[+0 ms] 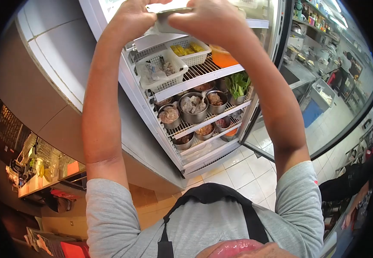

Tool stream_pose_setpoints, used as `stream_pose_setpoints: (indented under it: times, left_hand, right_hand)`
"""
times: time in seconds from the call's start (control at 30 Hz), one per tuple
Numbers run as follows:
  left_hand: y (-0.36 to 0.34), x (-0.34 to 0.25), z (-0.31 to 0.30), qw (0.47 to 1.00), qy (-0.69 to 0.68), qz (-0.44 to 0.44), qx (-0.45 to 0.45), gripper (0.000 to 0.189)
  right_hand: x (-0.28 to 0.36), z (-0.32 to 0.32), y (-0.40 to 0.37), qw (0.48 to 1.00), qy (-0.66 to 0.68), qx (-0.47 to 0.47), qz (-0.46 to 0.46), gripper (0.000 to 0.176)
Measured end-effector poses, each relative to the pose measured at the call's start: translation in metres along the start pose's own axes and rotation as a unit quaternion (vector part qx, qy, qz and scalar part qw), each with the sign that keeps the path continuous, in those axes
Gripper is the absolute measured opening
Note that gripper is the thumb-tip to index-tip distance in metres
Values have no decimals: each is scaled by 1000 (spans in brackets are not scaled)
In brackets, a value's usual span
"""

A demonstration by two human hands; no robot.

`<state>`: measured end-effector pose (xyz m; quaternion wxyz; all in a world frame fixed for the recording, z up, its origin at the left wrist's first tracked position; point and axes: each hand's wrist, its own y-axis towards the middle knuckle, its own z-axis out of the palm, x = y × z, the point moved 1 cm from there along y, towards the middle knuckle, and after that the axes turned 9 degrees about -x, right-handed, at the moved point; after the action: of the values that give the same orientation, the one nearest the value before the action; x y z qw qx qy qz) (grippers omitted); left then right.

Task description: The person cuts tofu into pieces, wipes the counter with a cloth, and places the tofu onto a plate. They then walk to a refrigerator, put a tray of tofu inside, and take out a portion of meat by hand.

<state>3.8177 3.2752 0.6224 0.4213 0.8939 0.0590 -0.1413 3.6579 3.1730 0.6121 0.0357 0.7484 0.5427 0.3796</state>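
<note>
Both my arms reach up to the upper part of an open refrigerator (175,170). My left hand (131,20) and my right hand (210,19) grip a grey metal container (168,22) from its two sides, at the top edge of the view. Its top and contents are mostly cut off. Just below my hands, a shelf holds a white basket (182,78) with plastic bags, another white basket (201,55) with yellow packets, and an orange bowl (223,58) partly behind my right forearm.
Lower shelves carry several metal pots (194,114) of what looks like raw meat, plus leafy greens (238,84). The glass door (324,107) stands open at right. A tiled wall (51,56) borders the left. Another person (349,180) is partly visible at far right.
</note>
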Motion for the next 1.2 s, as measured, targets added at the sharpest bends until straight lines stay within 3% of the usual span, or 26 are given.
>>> stream_pose_setpoints:
  times: [0.07, 0.13, 0.2, 0.23, 0.27, 0.3, 0.37, 0.4, 0.43, 0.47, 0.53, 0.63, 0.67, 0.73, 0.77, 0.83, 0.9, 1.0, 1.03, 1.07, 1.13, 1.2]
  left_hand:
    - [10, 11, 4, 1000, 9, 11, -2, 44]
    - [13, 25, 2, 996, -74, -54, -13, 50]
    - [-8, -1, -10, 990, -113, -80, -22, 61]
    - [0, 11, -10, 991, -80, -102, -28, 63]
    - [2, 8, -10, 991, -48, -122, -35, 65]
    - [-7, 4, -12, 993, -95, -61, -28, 65]
    - [-17, -8, -10, 995, -68, -49, -46, 64]
    - [-18, -15, -7, 997, -41, -31, -66, 64]
    - [-18, -21, -6, 995, -21, -74, -62, 64]
    - [-18, -5, -2, 994, 81, -12, -70, 62]
    - [-13, 9, -5, 991, 129, 33, -31, 62]
    - [7, 45, -4, 987, 148, 63, -24, 52]
    - [13, 58, -4, 984, 163, 73, -24, 47]
    - [22, 74, -1, 976, 194, 92, -22, 39]
    - [21, 75, 2, 979, 178, 97, -4, 35]
    - [18, 68, 7, 969, 226, 100, -7, 32]
    - [14, 65, 15, 959, 262, 103, -27, 25]
    - [12, 62, 25, 950, 285, 98, -82, 23]
    - [13, 65, 25, 946, 299, 102, -79, 22]
    - [12, 71, 24, 947, 296, 104, -69, 22]
    - [5, 80, 28, 907, 356, 185, -128, 25]
    - [-27, 56, 40, 897, 396, 174, -95, 31]
  right_hand:
    - [1, 18, 7, 999, 25, -37, 14, 47]
    - [-2, 28, 6, 996, 50, -70, 26, 55]
    - [-3, 41, 6, 990, 92, -110, 3, 65]
    - [-16, 46, 5, 977, 193, -91, -18, 61]
    - [-24, 51, 10, 976, 193, -81, -55, 64]
    - [-31, 53, 13, 976, 195, -85, -48, 65]
    - [-34, 57, 13, 975, 199, -94, -33, 67]
    - [-34, 61, 16, 973, 142, -161, -85, 68]
    - [-35, 65, 18, 961, 80, -227, -132, 69]
    - [-37, 71, 22, 961, 80, -236, -117, 69]
    - [-43, 76, 28, 927, -71, -336, -150, 69]
    - [-66, 57, 32, 918, -45, -358, -166, 72]
    - [-94, 55, 48, 895, -45, -387, -218, 70]
    - [-97, 22, -22, 916, -28, -365, -165, 58]
    - [-130, 14, -25, 908, -91, -388, -129, 64]
    - [-191, -1, -68, 884, -129, -420, -161, 38]
    - [-243, 3, -104, 891, -57, -442, -89, 23]
    - [-313, 34, -161, 927, -24, -375, 8, 19]
    - [-323, 49, -182, 948, 16, -316, 23, 28]
    - [-337, 68, -209, 966, 6, -247, 74, 43]
    - [-366, 103, -264, 982, 59, -44, 173, 53]
    - [-388, 137, -319, 954, -26, 166, 250, 63]
